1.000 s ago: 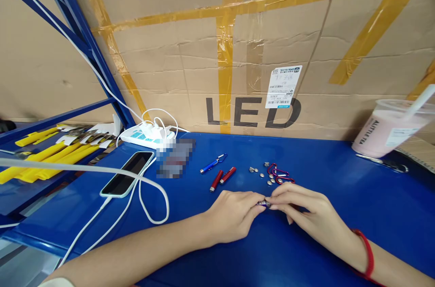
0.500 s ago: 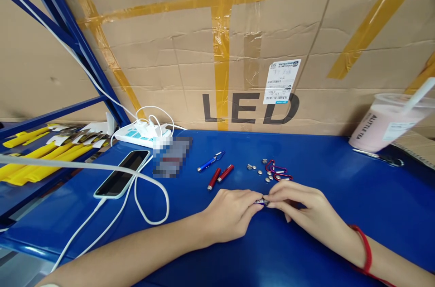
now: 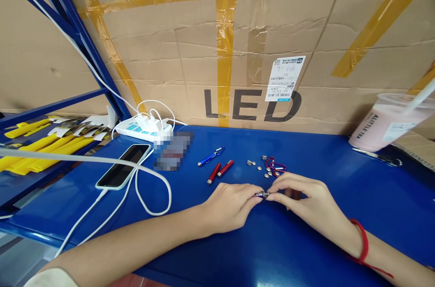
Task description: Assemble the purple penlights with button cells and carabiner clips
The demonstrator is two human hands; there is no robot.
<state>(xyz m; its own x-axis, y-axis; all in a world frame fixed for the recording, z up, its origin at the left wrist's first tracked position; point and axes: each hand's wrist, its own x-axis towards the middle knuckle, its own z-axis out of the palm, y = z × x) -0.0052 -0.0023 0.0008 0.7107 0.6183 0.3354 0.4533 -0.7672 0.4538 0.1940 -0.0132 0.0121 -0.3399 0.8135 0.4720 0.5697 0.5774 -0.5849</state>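
My left hand is closed around a small blue flashlight, most of it hidden by the fingers. The thumb and index finger of my right hand pinch the silvery metal end of the same flashlight. Both hands meet just above the blue tabletop. Beyond them lie a blue mini flashlight with a clip, a red tube and another red tube. Several small round metal pieces are scattered beside red and purple carabiner clips.
A phone on a white charging cable lies at left, with a power strip behind it. A drink cup stands at right near scissors-like metal handles. A large cardboard box closes off the back. Yellow-handled tools fill the left shelf.
The camera view has tilted slightly, so the tabletop things sit a little higher in the picture. Both hands keep their grip on the flashlight, with little visible change between them.
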